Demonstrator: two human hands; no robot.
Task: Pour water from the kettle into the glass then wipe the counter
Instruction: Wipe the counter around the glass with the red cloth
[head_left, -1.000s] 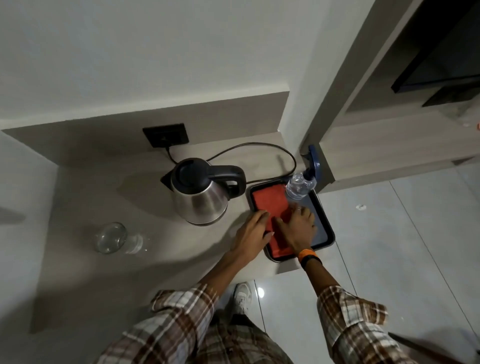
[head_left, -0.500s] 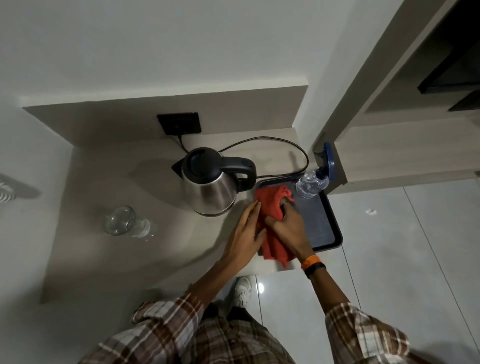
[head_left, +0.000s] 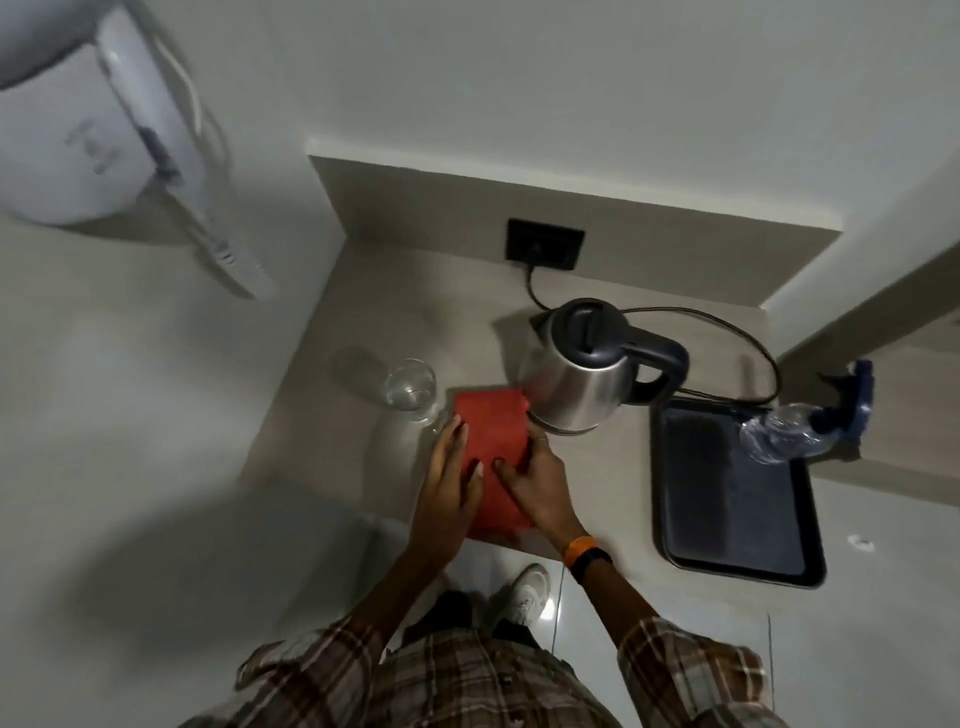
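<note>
A steel kettle (head_left: 576, 382) with a black lid and handle stands on the beige counter (head_left: 363, 322), its cord plugged into a black socket (head_left: 545, 244). A clear glass (head_left: 410, 389) stands to its left. Between them a red cloth (head_left: 493, 447) lies flat on the counter, reaching to the front edge. My left hand (head_left: 449, 478) rests flat on the cloth's left edge. My right hand (head_left: 535, 478) presses on its right side, fingers spread.
A dark tray (head_left: 737, 519) lies on the counter at the right. A clear plastic bottle (head_left: 779, 439) with a blue piece sits at its far corner. A white appliance (head_left: 88, 119) hangs on the left wall. My shoe (head_left: 527, 592) shows on the tiled floor below.
The red cloth went from the tray to the counter between glass and kettle, and now lies spread flat. Both hands moved left with it. The view swung left.
</note>
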